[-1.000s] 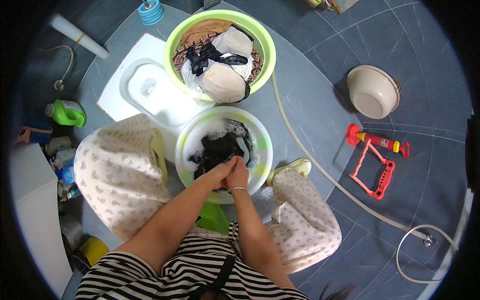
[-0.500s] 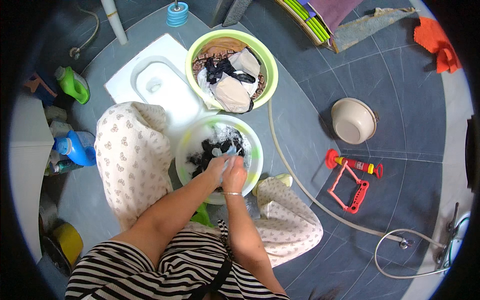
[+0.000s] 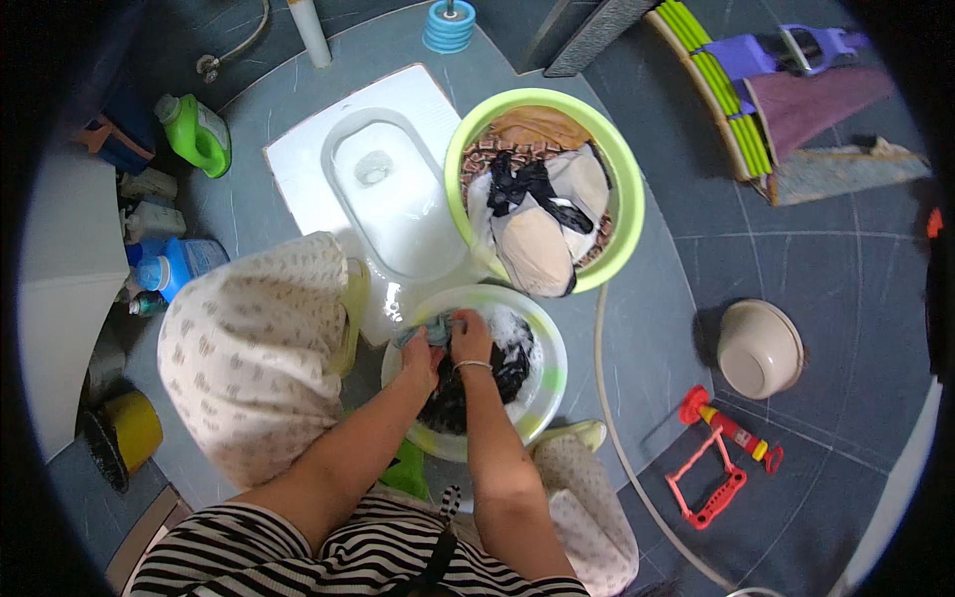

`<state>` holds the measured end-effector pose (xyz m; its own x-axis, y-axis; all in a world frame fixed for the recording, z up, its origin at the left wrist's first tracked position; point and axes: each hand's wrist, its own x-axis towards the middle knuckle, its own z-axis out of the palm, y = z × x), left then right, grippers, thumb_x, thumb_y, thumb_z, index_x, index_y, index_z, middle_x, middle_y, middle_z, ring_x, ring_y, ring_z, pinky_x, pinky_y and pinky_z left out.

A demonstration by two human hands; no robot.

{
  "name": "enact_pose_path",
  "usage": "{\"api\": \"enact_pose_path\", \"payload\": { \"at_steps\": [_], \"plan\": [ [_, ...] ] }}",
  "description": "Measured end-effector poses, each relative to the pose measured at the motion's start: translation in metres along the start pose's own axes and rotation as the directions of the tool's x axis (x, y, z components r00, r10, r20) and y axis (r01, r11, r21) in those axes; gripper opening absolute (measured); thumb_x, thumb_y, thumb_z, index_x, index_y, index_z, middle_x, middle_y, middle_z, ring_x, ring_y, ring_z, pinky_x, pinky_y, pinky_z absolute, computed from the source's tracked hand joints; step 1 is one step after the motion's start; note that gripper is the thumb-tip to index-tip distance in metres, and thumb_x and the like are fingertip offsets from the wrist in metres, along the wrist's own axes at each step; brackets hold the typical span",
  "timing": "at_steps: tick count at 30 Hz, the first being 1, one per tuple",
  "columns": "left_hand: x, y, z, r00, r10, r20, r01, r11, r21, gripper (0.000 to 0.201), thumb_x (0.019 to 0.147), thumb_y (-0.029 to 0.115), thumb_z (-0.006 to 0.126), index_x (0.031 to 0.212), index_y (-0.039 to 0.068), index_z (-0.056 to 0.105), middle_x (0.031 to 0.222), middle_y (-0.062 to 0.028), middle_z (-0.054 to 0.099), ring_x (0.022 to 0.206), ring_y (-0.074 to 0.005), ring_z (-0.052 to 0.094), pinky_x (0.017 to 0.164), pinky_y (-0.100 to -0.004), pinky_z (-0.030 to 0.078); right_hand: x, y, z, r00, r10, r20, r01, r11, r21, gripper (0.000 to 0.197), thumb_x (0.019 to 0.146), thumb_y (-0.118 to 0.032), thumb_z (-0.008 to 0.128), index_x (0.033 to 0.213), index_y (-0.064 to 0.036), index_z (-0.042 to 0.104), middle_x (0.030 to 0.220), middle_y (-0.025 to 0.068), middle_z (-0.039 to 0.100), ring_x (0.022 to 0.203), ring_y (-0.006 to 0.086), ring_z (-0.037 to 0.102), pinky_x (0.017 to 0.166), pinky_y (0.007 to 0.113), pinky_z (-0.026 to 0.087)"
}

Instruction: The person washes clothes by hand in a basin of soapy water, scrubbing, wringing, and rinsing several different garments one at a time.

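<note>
A white and green plastic basin (image 3: 553, 358) stands on the floor in front of me, with dark laundry (image 3: 448, 406) in sudsy water. Over its far left part, my left hand (image 3: 422, 360) grips a small grey-blue cloth (image 3: 436, 329). My right hand (image 3: 472, 341), a bracelet at its wrist, is closed on the same cloth from the right. Beyond the basin, a lime-green tub (image 3: 625, 224) holds a pale padded garment (image 3: 537, 249), black fabric and a brown patterned cloth.
A squat toilet (image 3: 298, 149) lies behind the basin. At left are a green jug (image 3: 194, 137) and blue bottle (image 3: 184, 264). A hose (image 3: 603, 398) runs along the right floor. A beige bowl (image 3: 761, 348) and red-yellow plunger (image 3: 731, 428) are by the right wall.
The view has shifted, so the room sits lower and mostly further right in it. My hands, pressed together before, are now apart at the basin's far left part, the cloth between them.
</note>
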<state>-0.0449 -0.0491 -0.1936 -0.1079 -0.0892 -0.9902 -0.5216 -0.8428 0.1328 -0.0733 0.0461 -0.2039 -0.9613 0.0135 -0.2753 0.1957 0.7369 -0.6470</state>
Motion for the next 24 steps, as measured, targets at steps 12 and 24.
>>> {"api": "enact_pose_path", "payload": {
  "at_steps": [12,24],
  "plan": [
    [0.009,-0.024,0.015,0.993,-0.063,0.101,0.028,0.948,0.318,0.044,0.089,0.029,0.049,0.122,0.001,0.04,0.119,-0.0111,0.046,0.102,-0.0222,0.049,0.084,-0.0319,0.043,0.03,0.096,0.007,0.862,0.489,0.135,-0.504,0.855,0.123,0.02,0.083,-0.011,0.047,0.093,0.0009,0.059,0.089,0.015,0.063,0.076,0.0272,0.059,0.069,0.035,0.046],
    [-0.01,-0.035,0.018,0.723,-0.408,0.557,0.194,0.894,0.404,0.04,0.085,0.042,0.051,0.102,0.006,0.05,0.078,-0.0095,0.056,0.068,-0.0182,0.054,0.056,-0.0315,0.048,-0.128,-0.087,-0.096,0.987,0.059,-0.148,-0.026,0.976,0.215,0.017,0.085,-0.013,0.041,0.098,-0.0047,0.048,0.096,0.0221,0.057,0.076,0.0378,0.057,0.063,0.042,0.044]
  ]
}}
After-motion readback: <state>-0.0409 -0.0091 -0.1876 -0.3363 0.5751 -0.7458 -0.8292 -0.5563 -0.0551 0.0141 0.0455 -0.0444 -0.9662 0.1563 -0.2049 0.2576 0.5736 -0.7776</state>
